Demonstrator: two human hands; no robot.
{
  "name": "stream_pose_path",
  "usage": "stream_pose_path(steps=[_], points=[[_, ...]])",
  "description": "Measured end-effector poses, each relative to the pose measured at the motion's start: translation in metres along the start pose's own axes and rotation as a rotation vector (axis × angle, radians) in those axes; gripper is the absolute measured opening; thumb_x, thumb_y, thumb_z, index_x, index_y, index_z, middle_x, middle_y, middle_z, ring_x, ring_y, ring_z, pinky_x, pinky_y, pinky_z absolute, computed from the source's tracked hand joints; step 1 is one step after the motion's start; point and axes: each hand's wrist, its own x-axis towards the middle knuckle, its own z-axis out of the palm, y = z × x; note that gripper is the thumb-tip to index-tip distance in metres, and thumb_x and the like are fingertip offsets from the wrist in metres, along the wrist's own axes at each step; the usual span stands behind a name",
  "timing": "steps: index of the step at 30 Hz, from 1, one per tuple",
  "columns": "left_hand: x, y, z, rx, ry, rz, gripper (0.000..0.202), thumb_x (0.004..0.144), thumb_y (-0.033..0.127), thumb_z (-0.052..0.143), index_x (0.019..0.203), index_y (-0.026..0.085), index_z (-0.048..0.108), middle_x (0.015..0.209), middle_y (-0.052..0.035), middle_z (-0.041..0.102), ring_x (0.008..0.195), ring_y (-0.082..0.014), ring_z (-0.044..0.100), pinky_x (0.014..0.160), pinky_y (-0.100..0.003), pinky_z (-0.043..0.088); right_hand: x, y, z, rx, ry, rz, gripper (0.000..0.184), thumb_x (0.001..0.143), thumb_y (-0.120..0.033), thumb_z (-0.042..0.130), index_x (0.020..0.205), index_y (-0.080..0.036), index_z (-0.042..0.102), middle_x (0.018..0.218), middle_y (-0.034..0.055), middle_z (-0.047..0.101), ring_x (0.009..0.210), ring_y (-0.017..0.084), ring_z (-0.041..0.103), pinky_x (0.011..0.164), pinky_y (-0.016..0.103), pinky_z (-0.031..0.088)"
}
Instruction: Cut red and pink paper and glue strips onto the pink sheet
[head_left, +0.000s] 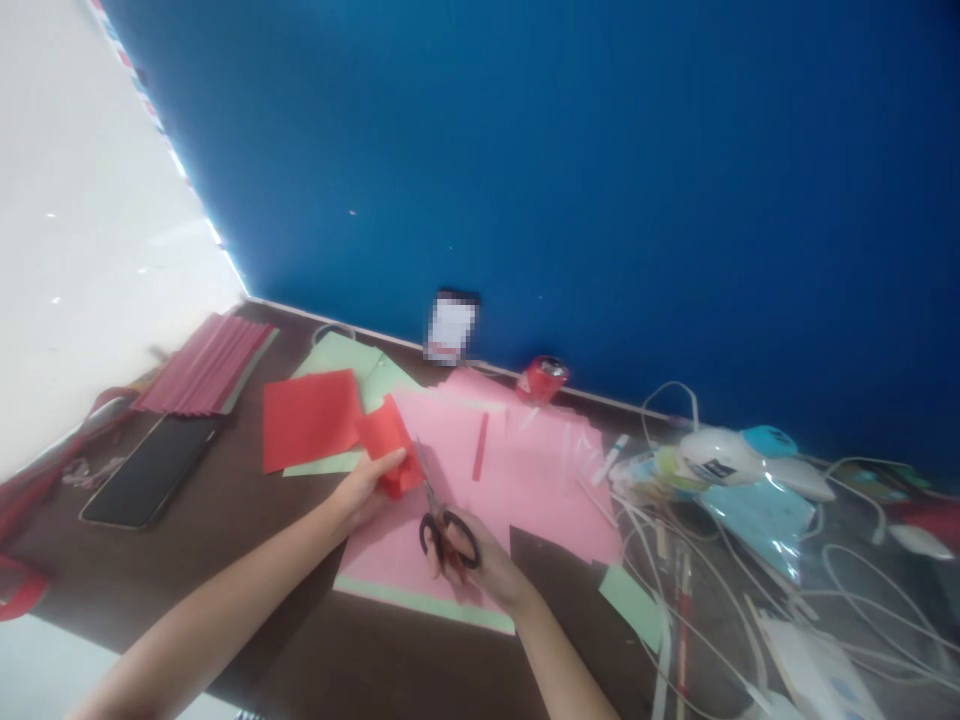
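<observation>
Dark brown table point(322, 642): left hand point(366, 488) pinching small red paper piece point(385, 430) over pink paper sheets point(540, 490); right hand point(486, 565) gripping black-handled metal scissors point(435, 508) beside it. Step: apparently cutting; next snip needs steadiness.

Both your forearms are bare. Your left forearm point(247, 580) reaches up diagonally from the lower left, wrist roughly in line. Your left grip point(364, 492) is closed in a pinch, thumb point(388, 463) extended on top and pointing right. Your right forearm point(555, 645) rises from the bottom edge, angled leftward. Your right grip point(487, 570) is curled, fingers bent; exact finger placement is blurred. The grips sit near each other, apart.
</observation>
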Motion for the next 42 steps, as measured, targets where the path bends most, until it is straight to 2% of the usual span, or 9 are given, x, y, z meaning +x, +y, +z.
stream_pose_path(steps=[3,10,21,30,34,37,39,42], points=[[-0.001,0.001,0.004,0.021,-0.002,0.007,0.044,0.065,0.019,0.074,0.105,0.016,0.057,0.08,-0.0005,0.066,0.07,-0.0137,0.063,0.069,-0.024,0.05,0.0,0.002,-0.001,0.005,-0.003,0.003,0.042,0.082,-0.056,0.05,0.085,-0.014,0.054,0.06,0.001,0.059,0.04,0.006,0.042,0.034,0.018,0.023],[-0.004,0.004,0.009,0.038,0.038,0.008,0.053,0.062,0.017,0.076,0.11,0.017,0.053,0.074,0.001,0.064,0.065,-0.0131,0.062,0.065,-0.025,0.05,-0.001,0.014,-0.005,0.179,-0.026,-0.02,0.046,0.081,-0.057,0.05,0.092,-0.013,0.056,0.067,0.0032,0.06,0.046,0.007,0.043,0.039,0.02,0.023],[0.0,0.003,0.006,0.047,0.015,0.003,0.041,0.061,0.019,0.077,0.096,0.015,0.056,0.074,0.001,0.064,0.067,-0.013,0.061,0.066,-0.025,0.049,-0.001,0.005,0.001,0.222,-0.063,-0.03,0.046,0.081,-0.06,0.048,0.08,-0.014,0.057,0.056,0.0004,0.056,0.043,0.007,0.037,0.039,0.022,0.016],[0.001,0.001,0.005,0.049,-0.001,0.007,0.046,0.06,0.018,0.077,0.101,0.016,0.056,0.078,-0.0003,0.066,0.07,-0.0148,0.063,0.067,-0.024,0.049,-0.003,0.012,-0.005,0.256,-0.005,0.018,0.046,0.077,-0.061,0.052,0.083,-0.016,0.055,0.059,0.0002,0.055,0.049,0.008,0.044,0.043,0.023,0.016],[0.001,0.001,0.004,0.041,-0.018,0.008,0.048,0.062,0.018,0.076,0.105,0.017,0.055,0.082,-0.0015,0.066,0.074,-0.0161,0.064,0.071,-0.027,0.05,-0.005,0.012,-0.005,0.255,0.04,0.043,0.045,0.075,-0.061,0.056,0.084,-0.016,0.055,0.06,-0.0004,0.055,0.049,0.008,0.045,0.046,0.023,0.019],[0.002,0.001,0.004,0.034,-0.017,0.02,0.048,0.062,0.017,0.075,0.106,0.018,0.055,0.083,-0.0006,0.066,0.074,-0.0151,0.063,0.072,-0.027,0.05,-0.004,0.013,-0.004,0.334,0.097,0.047,0.043,0.072,-0.057,0.063,0.088,-0.018,0.056,0.07,0.0007,0.058,0.049,0.007,0.045,0.047,0.023,0.023],[0.002,0.001,0.004,0.039,-0.01,0.027,0.047,0.063,0.018,0.075,0.106,0.018,0.055,0.082,0.0002,0.065,0.072,-0.0136,0.062,0.071,-0.026,0.049,-0.004,0.014,-0.003,0.384,0.126,0.054,0.042,0.07,-0.055,0.066,0.088,-0.018,0.057,0.076,0.0018,0.059,0.05,0.006,0.045,0.048,0.022,0.027],[0.003,0.0,0.003,0.057,-0.018,0.04,0.044,0.065,0.019,0.074,0.105,0.017,0.056,0.08,-0.0005,0.063,0.07,-0.013,0.061,0.068,-0.025,0.048,-0.003,0.015,-0.002,0.425,0.154,0.07,0.04,0.068,-0.052,0.069,0.083,-0.017,0.059,0.073,0.0015,0.057,0.053,0.007,0.045,0.05,0.022,0.032]])
